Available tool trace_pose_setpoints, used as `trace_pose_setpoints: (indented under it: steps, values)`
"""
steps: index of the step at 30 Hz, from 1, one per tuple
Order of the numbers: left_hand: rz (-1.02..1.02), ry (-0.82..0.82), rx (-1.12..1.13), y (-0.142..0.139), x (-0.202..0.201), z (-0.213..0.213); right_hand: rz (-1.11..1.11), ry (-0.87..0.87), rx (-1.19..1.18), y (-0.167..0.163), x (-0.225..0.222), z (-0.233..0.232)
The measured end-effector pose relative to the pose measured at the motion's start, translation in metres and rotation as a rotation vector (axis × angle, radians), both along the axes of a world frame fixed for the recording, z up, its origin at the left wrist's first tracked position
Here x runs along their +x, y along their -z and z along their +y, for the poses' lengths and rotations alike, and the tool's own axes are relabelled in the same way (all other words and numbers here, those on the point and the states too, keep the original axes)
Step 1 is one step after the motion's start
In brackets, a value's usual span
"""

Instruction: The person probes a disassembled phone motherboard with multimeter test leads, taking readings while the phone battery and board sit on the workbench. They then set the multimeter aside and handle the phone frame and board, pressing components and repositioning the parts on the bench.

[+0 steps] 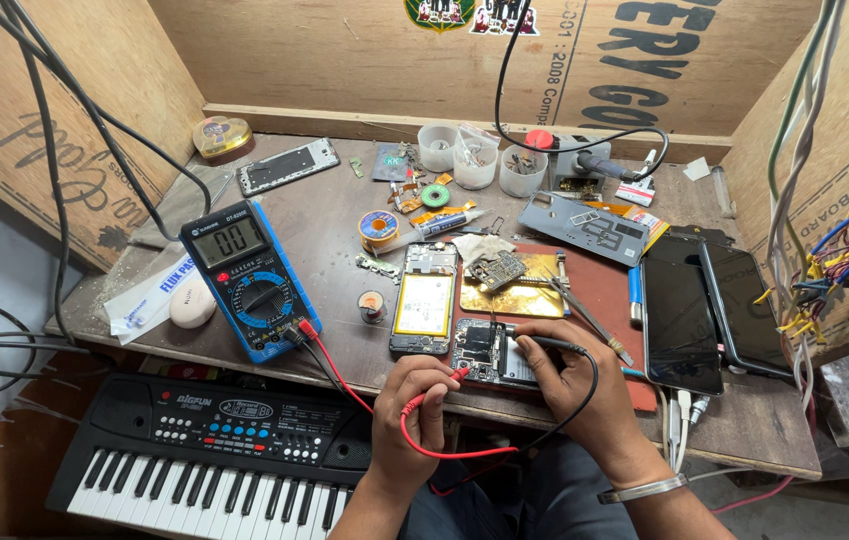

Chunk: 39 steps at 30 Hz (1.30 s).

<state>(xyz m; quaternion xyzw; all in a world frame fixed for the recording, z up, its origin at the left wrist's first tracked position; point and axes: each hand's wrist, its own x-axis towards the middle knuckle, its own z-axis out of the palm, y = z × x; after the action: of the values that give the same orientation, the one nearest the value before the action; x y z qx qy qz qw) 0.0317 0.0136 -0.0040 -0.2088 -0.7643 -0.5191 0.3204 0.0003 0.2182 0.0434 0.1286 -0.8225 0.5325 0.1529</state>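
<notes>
You are sitting at a wooden bench [344, 230] boxed in by board walls, and a black electronic keyboard [204, 450] is lying below its front edge, its keys running left to right. On the left half of the bench, a blue and black multimeter [249, 280] is lying face up with its long axis running from the front edge toward the back, tilted a little to the left. Two dark phones [714, 315] are lying side by side near the right edge, long axes front to back. An opened phone with a yellow battery [424, 300] is lying just behind your left hand, also pointing front to back.

The small circuit board [489, 352] is sitting at the front edge near the middle, just right of that opened phone and between your two hands.

Your left hand [409, 415] is pinching the red probe [456, 374], fingers closed together on it; the probe's long axis is slanting up and to the right, tip touching the board's left side. Your right hand [564, 385] is gripping the black probe [544, 341], fingers clamped around it; it is lying nearly level, tip pointing left onto the board's top edge. The red and black leads are trailing back to the multimeter.
</notes>
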Motion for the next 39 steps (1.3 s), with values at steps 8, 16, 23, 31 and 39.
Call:
trace_pose_setpoints:
  steps: [8,16,23,31,39]
  values:
    - [0.002,0.005,0.007,-0.0004,0.0001,0.0004,0.003,-0.006,-0.011,0.0001,0.0001,0.0001]
    - [0.003,0.003,0.005,-0.0021,0.0,-0.0001,0.035,-0.003,0.007,-0.0006,-0.0008,0.0002]
    - [0.008,-0.002,-0.001,-0.0038,0.0001,-0.0002,0.032,0.012,0.029,-0.0021,-0.0011,-0.0002]
    - [0.006,-0.003,0.003,-0.0028,0.0003,-0.0003,-0.016,-0.007,-0.047,-0.0022,-0.0001,0.0]
    - [0.006,0.005,0.004,-0.0015,0.0004,-0.0001,0.01,0.003,-0.005,-0.0012,0.0003,0.0002]
